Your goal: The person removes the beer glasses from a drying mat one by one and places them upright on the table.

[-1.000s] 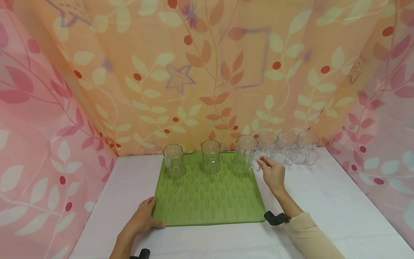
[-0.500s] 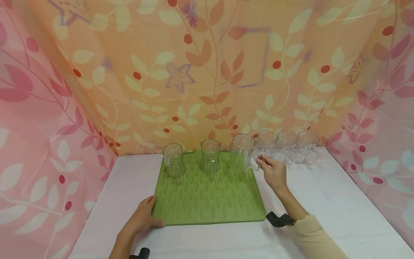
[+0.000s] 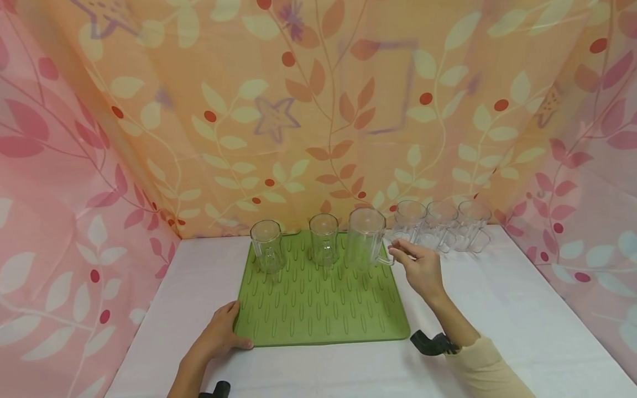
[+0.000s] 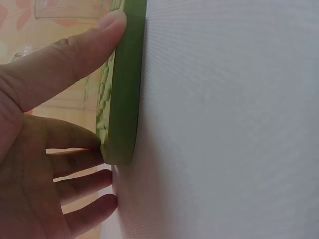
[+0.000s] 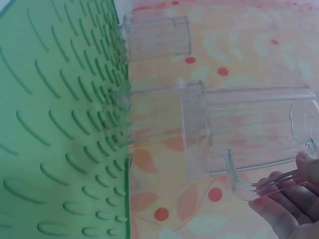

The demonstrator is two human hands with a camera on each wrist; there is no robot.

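Observation:
My right hand (image 3: 420, 268) pinches the handle of a clear glass mug (image 3: 365, 240) between thumb and fingers. In the right wrist view that glass mug (image 5: 249, 129) is held apart from the mat's ribbed surface. My left hand (image 3: 221, 330) touches the near left corner of the green drying mat (image 3: 323, 315). Its thumb (image 4: 99, 37) lies against one edge of the mat, with the other fingers, fairly straight, at the adjoining edge. Along the far part of the mat stand two more glass mugs, a left mug (image 3: 267, 246) and a middle mug (image 3: 324, 240).
Three further glass mugs stand in a row on the white tablecloth (image 3: 497, 309) at the back right; the rightmost mug (image 3: 470, 224) is nearest the pink curtain (image 3: 587, 221). A floral orange curtain (image 3: 224, 166) hangs right behind the mugs.
My right hand has carried its mug leftward, away from the row of three and further over the mat. The left hand stays at the mat's corner.

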